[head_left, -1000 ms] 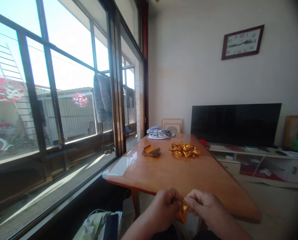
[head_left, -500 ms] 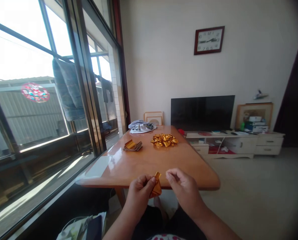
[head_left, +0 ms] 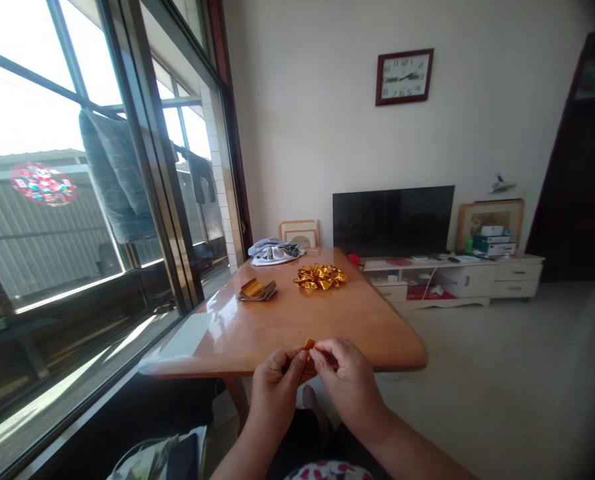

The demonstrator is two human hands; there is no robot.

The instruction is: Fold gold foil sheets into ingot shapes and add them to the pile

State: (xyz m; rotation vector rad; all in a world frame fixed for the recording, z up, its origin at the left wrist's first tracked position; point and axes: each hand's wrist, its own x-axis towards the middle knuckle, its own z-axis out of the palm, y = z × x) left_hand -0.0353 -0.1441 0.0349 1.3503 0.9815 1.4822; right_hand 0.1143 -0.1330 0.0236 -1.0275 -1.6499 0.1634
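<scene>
- Pinching a small piece of gold foil [head_left: 309, 345] between both sets of fingertips, we hold it in the air just before the near edge of the desk [head_left: 297, 327].
- Our left hand [head_left: 276, 390] grips the foil from the left, thumb and forefinger closed on it; most of the piece is hidden behind the fingers.
- Our right hand [head_left: 344, 380] meets it from the right, fingertips clenched on the same piece, so the two hands touch at the foil.
- We see the desk as a glossy orange-brown wooden top with rounded corners, catching bright glare on its window side.
- Farther along the desk lies a heap of folded gold foil pieces [head_left: 320, 276], and to its left a flat stack of foil sheets [head_left: 257, 289], the two well apart from our hands.
- At the far end of the desk rests a bundle of pale cloth [head_left: 276, 251], with a small framed picture [head_left: 300, 233] leaning against the wall behind it.
- We have tall dark-framed windows [head_left: 142, 160] along the left, with clothing hanging outside and a red round decoration [head_left: 43, 183] on the glass.
- On the far wall hangs a rectangular clock [head_left: 404, 76], above a dark television [head_left: 393, 220] on a low white cabinet [head_left: 457, 280].
- Pale floor [head_left: 502, 373] stretches to the right.
</scene>
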